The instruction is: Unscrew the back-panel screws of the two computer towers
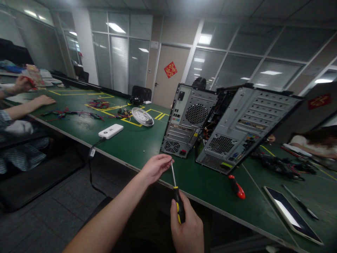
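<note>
My right hand [187, 225] is wrapped round the black and yellow handle of a screwdriver [176, 188], whose metal shaft points up and away from me. At the shaft's tip, the fingers of my left hand [156, 169] are pinched together. Whatever sits between them is too small to make out. Just beyond my hands stand two computer cases, backs toward me: a narrower one [181, 128] upright and slightly tilted, and a larger one [223, 140] leaning to the right. A red and black screwdriver [237, 188] lies in front of the larger case.
The green table [137, 147] bears a white power bank [111, 131] with a cable over the edge, a round white plastic cover [142, 116] and thin wires [71, 113]. On the right lie a tablet [292, 214], a pen [300, 202] and black cables [281, 165]. Other people sit left and right.
</note>
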`<action>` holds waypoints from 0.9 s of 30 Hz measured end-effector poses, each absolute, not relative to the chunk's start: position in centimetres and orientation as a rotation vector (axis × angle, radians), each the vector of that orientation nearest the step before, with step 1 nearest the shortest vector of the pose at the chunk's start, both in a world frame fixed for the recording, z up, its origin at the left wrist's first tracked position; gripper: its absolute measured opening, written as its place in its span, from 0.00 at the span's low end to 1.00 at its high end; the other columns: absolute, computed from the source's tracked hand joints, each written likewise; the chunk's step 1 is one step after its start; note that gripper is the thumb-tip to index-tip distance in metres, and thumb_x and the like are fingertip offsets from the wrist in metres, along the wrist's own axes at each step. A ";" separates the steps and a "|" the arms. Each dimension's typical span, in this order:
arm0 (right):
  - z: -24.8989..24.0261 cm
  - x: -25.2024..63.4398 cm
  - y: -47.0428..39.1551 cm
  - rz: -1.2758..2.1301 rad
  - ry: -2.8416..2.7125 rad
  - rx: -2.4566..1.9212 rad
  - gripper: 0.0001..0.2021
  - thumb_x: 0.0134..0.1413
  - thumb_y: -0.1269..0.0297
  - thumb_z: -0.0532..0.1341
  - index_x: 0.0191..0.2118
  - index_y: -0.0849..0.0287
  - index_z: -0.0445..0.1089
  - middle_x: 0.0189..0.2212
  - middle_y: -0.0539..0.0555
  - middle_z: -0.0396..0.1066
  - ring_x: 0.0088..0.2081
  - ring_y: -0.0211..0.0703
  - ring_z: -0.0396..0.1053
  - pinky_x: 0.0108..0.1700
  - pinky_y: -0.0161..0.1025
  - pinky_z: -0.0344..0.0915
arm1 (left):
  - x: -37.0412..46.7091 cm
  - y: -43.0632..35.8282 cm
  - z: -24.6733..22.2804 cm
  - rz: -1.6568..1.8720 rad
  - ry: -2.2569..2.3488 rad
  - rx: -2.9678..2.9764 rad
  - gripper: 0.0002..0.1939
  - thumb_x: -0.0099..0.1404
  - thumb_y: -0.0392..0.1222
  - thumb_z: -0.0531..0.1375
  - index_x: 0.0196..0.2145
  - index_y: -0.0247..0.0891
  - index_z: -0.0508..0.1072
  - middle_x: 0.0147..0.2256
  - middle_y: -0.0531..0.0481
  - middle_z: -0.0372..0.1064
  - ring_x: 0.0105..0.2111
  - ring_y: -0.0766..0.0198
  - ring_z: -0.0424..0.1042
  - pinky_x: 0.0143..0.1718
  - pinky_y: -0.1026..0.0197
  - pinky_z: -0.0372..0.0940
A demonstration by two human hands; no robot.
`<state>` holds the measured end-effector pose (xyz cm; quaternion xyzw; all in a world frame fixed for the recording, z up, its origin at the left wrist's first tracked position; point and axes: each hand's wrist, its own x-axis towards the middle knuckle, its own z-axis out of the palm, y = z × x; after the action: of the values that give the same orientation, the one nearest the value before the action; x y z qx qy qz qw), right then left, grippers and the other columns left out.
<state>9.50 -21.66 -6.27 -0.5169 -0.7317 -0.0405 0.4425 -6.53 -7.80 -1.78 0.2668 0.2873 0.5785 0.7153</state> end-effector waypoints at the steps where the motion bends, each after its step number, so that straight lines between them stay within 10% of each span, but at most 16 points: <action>1: -6.3 9.5 -21.7 -0.099 -1.812 -1.278 0.18 0.73 0.60 0.58 0.57 0.65 0.77 0.49 0.64 0.83 0.48 0.52 0.84 0.48 0.38 0.80 | -6.5 -7.8 -1.8 1.283 0.637 0.594 0.03 0.62 0.31 0.71 0.33 0.30 0.81 0.33 0.43 0.80 0.29 0.70 0.74 0.36 0.67 0.69; 27: -6.6 9.5 -21.7 -0.001 -1.772 -1.332 0.18 0.72 0.58 0.58 0.57 0.63 0.77 0.49 0.63 0.83 0.48 0.52 0.84 0.50 0.40 0.79 | -6.6 -7.7 -2.0 1.252 0.655 0.610 0.05 0.65 0.35 0.71 0.36 0.30 0.81 0.36 0.41 0.80 0.31 0.70 0.75 0.37 0.67 0.71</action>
<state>9.48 -21.70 -6.57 -0.5377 -0.7153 -0.0004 0.4462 -6.64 -7.68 -2.00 0.2760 0.2962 0.5659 0.7182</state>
